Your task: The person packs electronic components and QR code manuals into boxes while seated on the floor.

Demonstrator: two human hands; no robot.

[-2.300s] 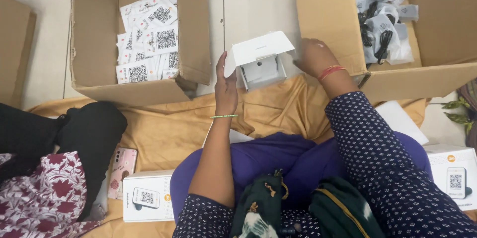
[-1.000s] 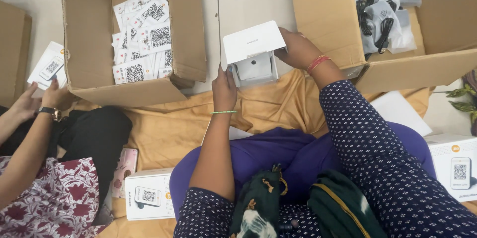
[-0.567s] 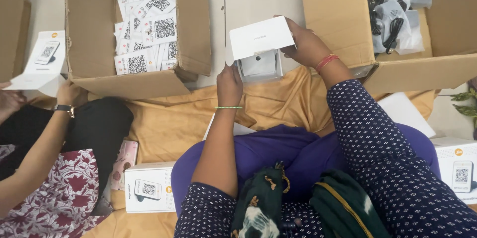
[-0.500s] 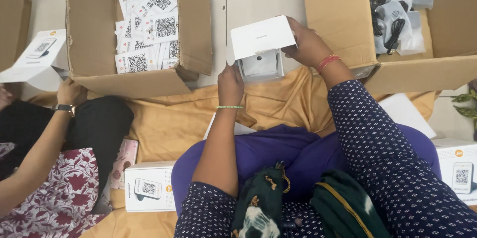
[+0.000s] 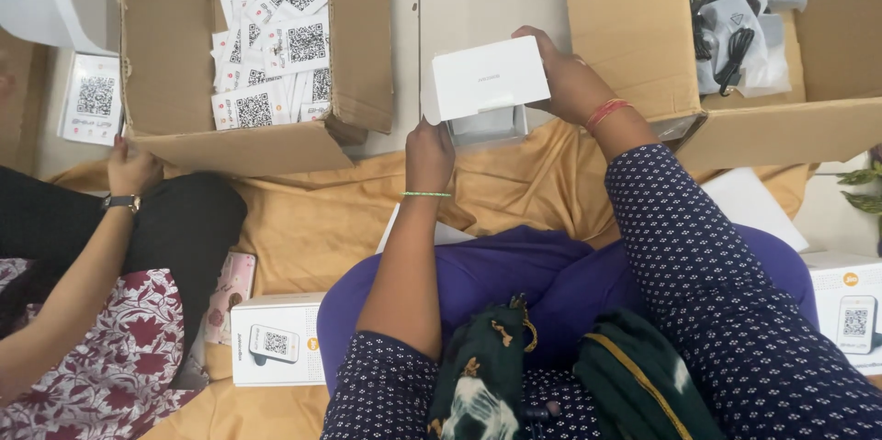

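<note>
White box first, since both your hands are on it: you hold it up in front of you, over the edge of the tan cloth and between the two big cardboard cartons, where its open lid tips toward you and screens whatever sits inside. Around it, from the largest down: the left carton is plain brown corrugated board with its flaps folded out, so the loose white cards with square black codes lie within easy reach; the right carton has the same rough board and holds clear, crinkly plastic bags with black cables in them. The cloth is soft and creased and gives you and your neighbour a seat on the pale floor. Smooth white printed boxes rest beside you, one by your left knee and one at your right, likely set aside there. The box in your hands is stiff, matt card with sharp corners. Your right hand wraps its far end, fingers curled over the lid and pressed on it; your left hand props the near bottom corner from below, fingers closed against it. A co-worker's hand rests at the left carton's corner.
</note>
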